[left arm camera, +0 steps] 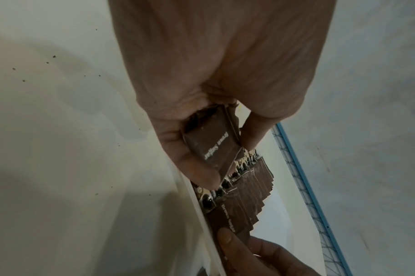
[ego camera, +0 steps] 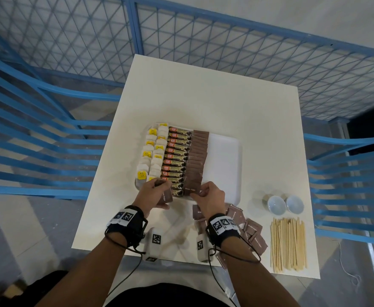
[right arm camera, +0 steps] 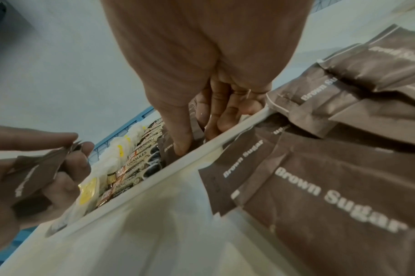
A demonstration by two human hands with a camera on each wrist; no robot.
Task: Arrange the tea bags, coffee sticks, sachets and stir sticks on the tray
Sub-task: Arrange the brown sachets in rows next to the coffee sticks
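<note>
- The sachet (ego camera: 191,190) I'm placing sits at the near end of the brown row on the tray (ego camera: 224,151), beside the coffee sticks (ego camera: 177,156).
- My right hand (ego camera: 210,199) pinches it, thumb on its face, fingers curled behind.
- My left hand (ego camera: 154,193) grips a few spare sachets (left arm camera: 212,147) just over the tray's near edge.
- I judge it should overlap its neighbour evenly, edges square, without nudging the row.
- More sachets (ego camera: 253,231) and stir sticks (ego camera: 289,244) wait on the surface (ego camera: 214,96).

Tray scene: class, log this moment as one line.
left hand: holds spare sachets | right hand: placing sachet | tray: part-filled
</note>
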